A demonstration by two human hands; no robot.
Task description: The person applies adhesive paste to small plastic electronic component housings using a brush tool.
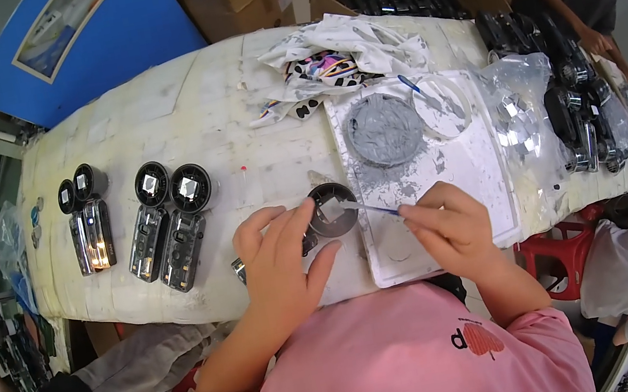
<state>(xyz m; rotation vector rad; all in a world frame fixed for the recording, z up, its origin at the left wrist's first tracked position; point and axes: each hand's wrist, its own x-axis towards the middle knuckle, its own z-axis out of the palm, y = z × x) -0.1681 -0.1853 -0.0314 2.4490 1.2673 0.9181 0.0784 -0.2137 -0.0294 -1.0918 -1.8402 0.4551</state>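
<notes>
My left hand (279,257) is closed around a black handheld device with a round head (325,225), steadying it on the table. Part of its body lies hidden under the fingers. A pale square patch shows in the middle of the round head. Between the thumb and fingers of my right hand (452,229) is a thin blue-handled spatula (377,209), its tip at that square. Beyond my right hand, a round container of grey paste (384,130) stands on a white tray (451,210) smeared with grey.
Several similar devices (184,248) lie to the left with silvery squares on their heads. A white ring-shaped lid (443,106) and a blue pen-like tool (409,84) rest on the tray. Crumpled cloth (343,52) lies behind; a plastic bag (521,105) and dark devices (582,119) fill the right.
</notes>
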